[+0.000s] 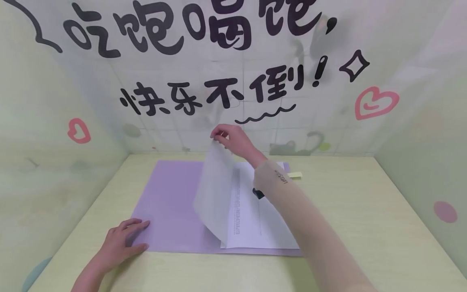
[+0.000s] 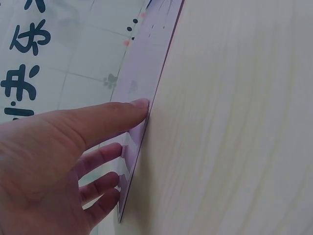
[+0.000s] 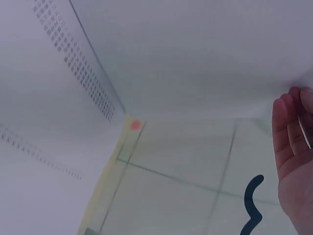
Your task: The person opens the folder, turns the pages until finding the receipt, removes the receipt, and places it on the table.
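Observation:
A purple folder point(image 1: 168, 202) lies opened flat on the table, with white printed paper point(image 1: 248, 219) on its right half. My right hand point(image 1: 231, 140) pinches the upper corner of a white sheet point(image 1: 215, 190), which stands raised and tilted along the folder's middle. In the right wrist view the same sheet point(image 3: 195, 58) spreads from the fingertips, and printed lines show on the paper beside it. My left hand point(image 1: 118, 245) rests on the lower left corner of the folder with its fingers spread. In the left wrist view its thumb point(image 2: 122, 115) lies at the folder's edge.
A small black object point(image 1: 258, 194) shows on the paper beside my right sleeve point(image 1: 306, 219), which hides part of the folder. A pale yellow tab point(image 1: 295, 175) sticks out at the right. Behind the pale wooden table point(image 1: 350, 211) stands a wall sheet point(image 1: 164, 138) with black lettering.

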A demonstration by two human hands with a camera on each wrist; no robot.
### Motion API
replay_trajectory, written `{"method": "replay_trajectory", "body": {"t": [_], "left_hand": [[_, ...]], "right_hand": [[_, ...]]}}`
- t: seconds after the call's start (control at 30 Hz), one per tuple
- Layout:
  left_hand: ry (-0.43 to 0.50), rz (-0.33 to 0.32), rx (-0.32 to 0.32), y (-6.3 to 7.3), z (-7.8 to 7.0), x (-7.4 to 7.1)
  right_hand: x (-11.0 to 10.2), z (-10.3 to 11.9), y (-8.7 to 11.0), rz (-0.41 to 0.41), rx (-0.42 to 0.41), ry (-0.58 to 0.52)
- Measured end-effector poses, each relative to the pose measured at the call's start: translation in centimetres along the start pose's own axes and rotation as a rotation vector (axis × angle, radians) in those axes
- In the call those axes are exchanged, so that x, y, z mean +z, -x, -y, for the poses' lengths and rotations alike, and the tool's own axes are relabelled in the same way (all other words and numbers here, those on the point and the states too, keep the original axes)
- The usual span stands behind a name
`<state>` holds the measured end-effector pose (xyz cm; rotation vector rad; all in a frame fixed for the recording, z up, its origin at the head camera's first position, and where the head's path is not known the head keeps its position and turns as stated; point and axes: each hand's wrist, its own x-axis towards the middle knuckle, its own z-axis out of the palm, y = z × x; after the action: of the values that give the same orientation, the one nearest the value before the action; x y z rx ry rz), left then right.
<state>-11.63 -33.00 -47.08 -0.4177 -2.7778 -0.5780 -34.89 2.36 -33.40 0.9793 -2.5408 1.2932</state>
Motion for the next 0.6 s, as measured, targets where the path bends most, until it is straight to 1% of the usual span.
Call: {"method": "replay_trajectory", "body": {"t": [0.13,0.23,0.37,0.6], "left_hand": [[0.017,0.012,-0.016,0.0,0.1,0.0],[0.027,0.025,-0.027,0.0,0.2,0.0],[0.029,0.024,-0.031,0.1,0.2,0.1],[0.031,0.033,-0.046,0.1,0.4,0.1]], "right_hand": [[1.9,-0.2,-0.4,-0.023,-0.043,0.014],[3.0,-0.3,-0.3,-0.011,-0.066,0.015],[4.2,-0.3,0.1,0.048,-0.056,-0.006],[6.5,-0.3,0.5,0.170,-0.034,0.031]]}}
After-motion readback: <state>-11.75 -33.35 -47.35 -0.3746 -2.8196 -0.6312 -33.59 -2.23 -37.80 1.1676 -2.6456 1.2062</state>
